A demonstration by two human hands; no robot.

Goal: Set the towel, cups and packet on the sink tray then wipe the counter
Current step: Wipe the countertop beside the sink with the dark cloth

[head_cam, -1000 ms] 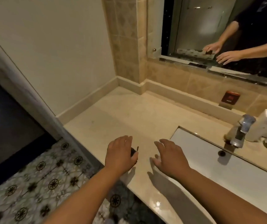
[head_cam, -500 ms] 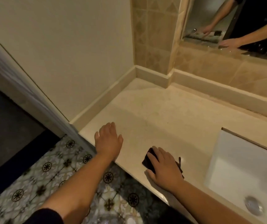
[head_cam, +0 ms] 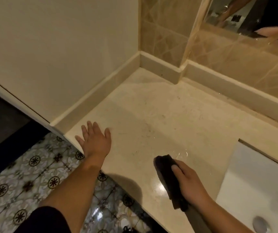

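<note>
A beige marble counter fills the middle of the head view. My right hand presses a dark cloth flat onto the counter near its front edge, just left of the sink. A wet sheen shows on the stone around the cloth. Fingers spread, my left hand rests flat on the counter's front left corner and holds nothing. No cups, packet or tray are in view.
The white sink basin with its drain lies at the lower right. A wall and low stone upstand border the counter at left and back. A mirror hangs at the top right. Patterned floor tiles lie below the counter edge.
The view has swung left and closer, so the tap and soap bottle left the frame. The dark cloth passed from under my left hand to my right, which slid it along the counter.
</note>
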